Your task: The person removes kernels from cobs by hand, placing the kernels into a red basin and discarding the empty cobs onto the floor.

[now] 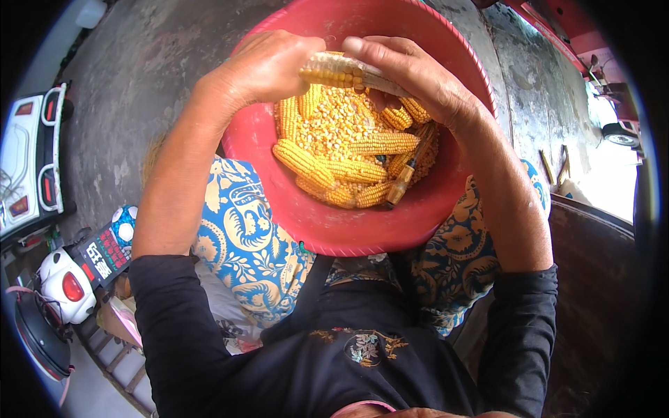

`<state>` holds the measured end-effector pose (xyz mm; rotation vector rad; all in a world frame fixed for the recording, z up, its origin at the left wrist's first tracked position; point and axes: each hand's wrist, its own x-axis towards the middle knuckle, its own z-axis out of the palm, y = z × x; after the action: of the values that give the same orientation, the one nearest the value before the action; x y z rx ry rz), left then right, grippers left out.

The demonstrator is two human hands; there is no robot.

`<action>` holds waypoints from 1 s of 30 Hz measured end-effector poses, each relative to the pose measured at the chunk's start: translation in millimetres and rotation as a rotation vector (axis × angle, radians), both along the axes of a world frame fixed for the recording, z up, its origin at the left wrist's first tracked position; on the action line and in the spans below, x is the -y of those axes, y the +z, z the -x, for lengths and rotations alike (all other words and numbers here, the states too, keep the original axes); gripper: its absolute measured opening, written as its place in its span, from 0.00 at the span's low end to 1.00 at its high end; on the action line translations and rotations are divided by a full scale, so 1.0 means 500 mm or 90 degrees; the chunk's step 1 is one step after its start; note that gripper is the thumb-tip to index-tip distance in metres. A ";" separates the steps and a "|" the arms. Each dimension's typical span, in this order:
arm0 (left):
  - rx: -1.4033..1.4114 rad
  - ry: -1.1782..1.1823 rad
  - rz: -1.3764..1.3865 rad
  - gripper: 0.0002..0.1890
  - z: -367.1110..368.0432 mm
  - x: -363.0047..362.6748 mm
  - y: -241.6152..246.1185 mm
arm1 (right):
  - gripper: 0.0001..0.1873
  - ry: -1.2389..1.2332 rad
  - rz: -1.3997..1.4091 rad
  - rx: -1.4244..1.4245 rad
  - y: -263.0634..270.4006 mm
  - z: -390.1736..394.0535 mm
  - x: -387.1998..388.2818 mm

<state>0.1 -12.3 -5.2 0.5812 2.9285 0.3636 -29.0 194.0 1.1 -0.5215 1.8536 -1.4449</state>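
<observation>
A partly shelled corn cob (342, 70) spans the gap between my hands, above the basin. Yellow kernels cover its lower left side, while the right end is bare and pale. My left hand (277, 65) grips the left end in a fist. Around the other end, my right hand (418, 73) has its thumb on top and fingers below. Beneath lie loose corn kernels (337, 117) and several whole ears of corn (303, 162) in a large red plastic basin (360, 232). A screwdriver (401, 185) with a yellowish handle leans on the ears at the right.
The basin sits between my legs in patterned trousers (245, 219). Grey concrete floor (130, 68) surrounds it. To the left are a white vehicle (31, 157), a blue and white ball (124, 230) and a white scooter tail (65, 287). A dark panel (590, 261) stands at the right.
</observation>
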 end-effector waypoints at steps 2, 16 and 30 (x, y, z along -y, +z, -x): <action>0.012 -0.001 0.020 0.12 0.001 -0.002 0.010 | 0.31 0.070 -0.096 -0.081 0.002 0.005 -0.003; -0.030 0.012 0.053 0.10 -0.005 -0.002 0.009 | 0.28 -0.097 -0.023 -0.071 -0.031 -0.001 0.007; 0.088 -0.029 0.058 0.11 -0.003 -0.012 -0.012 | 0.30 0.054 -0.013 -0.325 -0.076 -0.022 0.018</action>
<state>1.7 -6.4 -11.3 0.5849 2.7775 0.2535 -18.0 184.9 -37.1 -1.0202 2.1973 -1.3151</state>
